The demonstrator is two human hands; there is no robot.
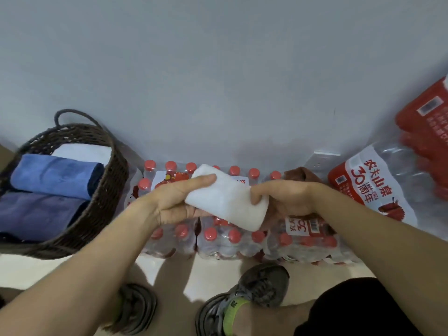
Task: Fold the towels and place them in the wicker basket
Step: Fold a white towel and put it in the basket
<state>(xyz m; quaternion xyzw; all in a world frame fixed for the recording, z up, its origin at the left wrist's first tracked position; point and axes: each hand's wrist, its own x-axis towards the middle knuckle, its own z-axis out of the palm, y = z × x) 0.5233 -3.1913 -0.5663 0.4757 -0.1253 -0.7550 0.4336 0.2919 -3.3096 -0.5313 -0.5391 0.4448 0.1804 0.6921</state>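
At far left I see the wicker basket (106, 190) already crowded with blue towels (55, 175). My left hand (169, 202) and right hand (286, 200) both grip the folded white towel (225, 202) above the bottle packs (218, 241); carried across one-handed, I judge it may unfold.

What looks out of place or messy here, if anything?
One thing: a brown cloth lies crumpled on the packs of water bottles, behind the right hand, not folded like the rest. The white towel held by both hands is folded, and the blue towels lie tidy in the basket.
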